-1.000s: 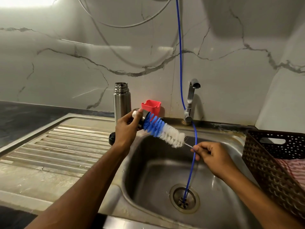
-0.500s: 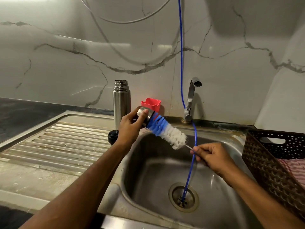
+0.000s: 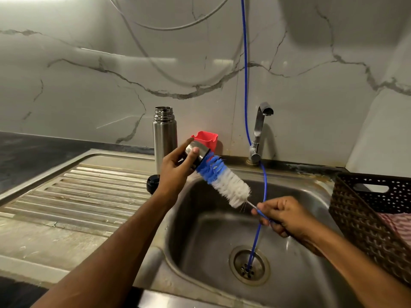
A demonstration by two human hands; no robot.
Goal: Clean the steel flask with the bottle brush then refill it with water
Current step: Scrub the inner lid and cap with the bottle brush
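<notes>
The steel flask [image 3: 165, 136] stands upright and uncapped at the back of the drainboard, against the wall. My left hand [image 3: 176, 172] grips a small steel cup lid [image 3: 196, 155] above the sink's left rim, its mouth turned toward the brush. The blue and white bottle brush [image 3: 224, 182] has its blue tip pushed into that lid. My right hand [image 3: 282, 215] pinches the brush's thin wire handle over the basin. A black stopper [image 3: 153, 184] lies on the drainboard beside my left wrist.
The steel sink basin [image 3: 222, 241] has a drain with a thin blue hose [image 3: 245, 85] running down into it from above. A tap [image 3: 259, 134] stands behind the basin, with no water seen running. A red holder [image 3: 205, 138] sits by the wall. A dark woven basket [image 3: 367, 218] holds a striped cloth at right.
The lid and brush have risen and tilted a little, and the blue bristles have gone deeper into the lid. The flask has not moved.
</notes>
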